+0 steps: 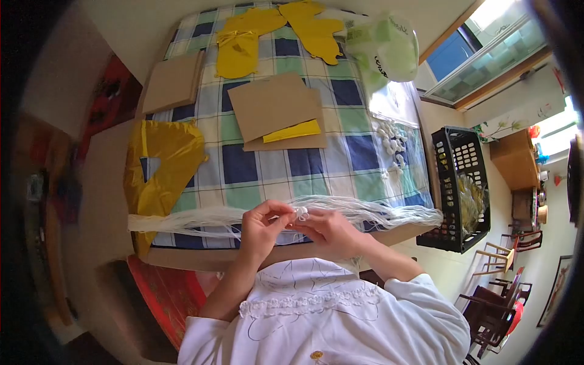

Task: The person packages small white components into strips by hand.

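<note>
Crate (446, 242) of black perforated plastic stands just beside the bed, to the right on my feed, and I see crinkled yellowish wrapping (472, 198) inside it. On the far right corner of the checked bedspread (237, 164) sits a translucent green-and-white plastic bag (389, 48); I cannot make out its contents. Between bag and near edge, small white pieces (393, 146) lie scattered. At the near edge, a bundle of white strands (389, 213) stretches sideways behind the hands. My left hand (267, 222) has thumb and fingertips pinched together on a white knotted piece (301, 213), which is right between both hands. My right hand (331, 230) meets it with bent fingers, but I cannot tell whether they grip it
</note>
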Demonstrator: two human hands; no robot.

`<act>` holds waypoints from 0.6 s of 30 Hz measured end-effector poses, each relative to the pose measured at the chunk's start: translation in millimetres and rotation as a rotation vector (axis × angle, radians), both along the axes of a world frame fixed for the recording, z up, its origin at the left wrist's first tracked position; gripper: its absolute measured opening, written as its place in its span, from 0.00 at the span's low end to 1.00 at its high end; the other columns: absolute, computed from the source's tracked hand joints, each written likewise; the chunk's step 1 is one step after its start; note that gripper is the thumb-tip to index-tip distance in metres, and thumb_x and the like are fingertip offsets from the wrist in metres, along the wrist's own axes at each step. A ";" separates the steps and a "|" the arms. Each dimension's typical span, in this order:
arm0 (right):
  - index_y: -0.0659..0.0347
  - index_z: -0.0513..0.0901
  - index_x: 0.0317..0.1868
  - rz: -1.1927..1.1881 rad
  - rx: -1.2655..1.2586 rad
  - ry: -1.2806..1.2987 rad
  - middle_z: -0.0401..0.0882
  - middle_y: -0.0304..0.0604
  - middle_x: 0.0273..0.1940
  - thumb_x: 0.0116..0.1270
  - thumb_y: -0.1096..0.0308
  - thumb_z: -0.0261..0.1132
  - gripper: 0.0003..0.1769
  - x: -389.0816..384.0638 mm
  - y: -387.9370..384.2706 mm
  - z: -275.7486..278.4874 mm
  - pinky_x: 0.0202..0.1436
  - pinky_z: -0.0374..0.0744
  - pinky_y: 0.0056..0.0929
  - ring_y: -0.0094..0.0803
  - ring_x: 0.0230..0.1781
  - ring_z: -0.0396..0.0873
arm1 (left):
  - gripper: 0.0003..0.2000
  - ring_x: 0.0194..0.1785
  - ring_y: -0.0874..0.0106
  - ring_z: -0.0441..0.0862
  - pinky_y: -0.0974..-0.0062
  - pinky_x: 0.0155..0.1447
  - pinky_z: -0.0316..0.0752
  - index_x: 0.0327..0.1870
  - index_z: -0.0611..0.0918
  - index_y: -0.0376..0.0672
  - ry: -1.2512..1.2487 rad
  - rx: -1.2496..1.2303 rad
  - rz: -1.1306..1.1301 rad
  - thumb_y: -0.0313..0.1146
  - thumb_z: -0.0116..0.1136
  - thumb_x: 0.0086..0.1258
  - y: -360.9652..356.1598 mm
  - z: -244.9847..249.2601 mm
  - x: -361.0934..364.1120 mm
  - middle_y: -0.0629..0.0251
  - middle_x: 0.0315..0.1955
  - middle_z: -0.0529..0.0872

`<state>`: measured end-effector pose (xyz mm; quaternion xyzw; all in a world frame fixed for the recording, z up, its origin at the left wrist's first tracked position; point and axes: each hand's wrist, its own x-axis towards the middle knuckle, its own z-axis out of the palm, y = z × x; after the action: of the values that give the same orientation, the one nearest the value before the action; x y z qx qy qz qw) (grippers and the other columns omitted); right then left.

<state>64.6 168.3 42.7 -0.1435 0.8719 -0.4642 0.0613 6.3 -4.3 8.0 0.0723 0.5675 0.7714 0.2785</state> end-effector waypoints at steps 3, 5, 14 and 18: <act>0.64 0.78 0.39 0.036 0.144 0.091 0.78 0.48 0.35 0.63 0.75 0.61 0.05 2.1 1.6 13.6 0.39 0.76 0.39 0.47 0.36 0.77 | 0.04 0.33 0.78 0.81 0.80 0.41 0.79 0.38 0.82 0.35 -0.042 -0.054 0.021 0.19 0.61 0.63 5.0 0.5 1.6 0.65 0.31 0.84; 0.64 0.78 0.39 0.018 0.173 0.181 0.78 0.47 0.34 0.63 0.75 0.60 0.05 -6.9 7.4 26.9 0.38 0.76 0.39 0.47 0.36 0.78 | 0.05 0.33 0.79 0.81 0.80 0.40 0.79 0.39 0.82 0.35 -0.071 -0.029 -0.055 0.20 0.61 0.63 6.5 -0.8 3.2 0.65 0.31 0.84; 0.64 0.78 0.43 -0.264 -0.423 -0.153 0.82 0.48 0.36 0.66 0.76 0.59 0.06 -17.8 5.8 -13.8 0.36 0.78 0.31 0.36 0.31 0.81 | 0.03 0.45 0.77 0.78 0.79 0.51 0.74 0.36 0.81 0.38 0.093 0.067 -0.053 0.21 0.62 0.63 4.8 0.9 3.3 0.66 0.41 0.81; 0.64 0.80 0.42 -0.396 -0.407 -0.157 0.81 0.48 0.34 0.66 0.76 0.59 0.06 -12.6 2.5 -19.7 0.35 0.78 0.31 0.37 0.29 0.81 | 0.02 0.47 0.79 0.77 0.81 0.50 0.74 0.35 0.80 0.39 0.047 0.075 0.053 0.24 0.62 0.65 10.4 -3.1 8.3 0.65 0.46 0.80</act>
<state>52.1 170.8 23.0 0.0565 0.7646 -0.6420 0.0067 14.6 6.1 4.9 0.0857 0.5463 0.7974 0.2414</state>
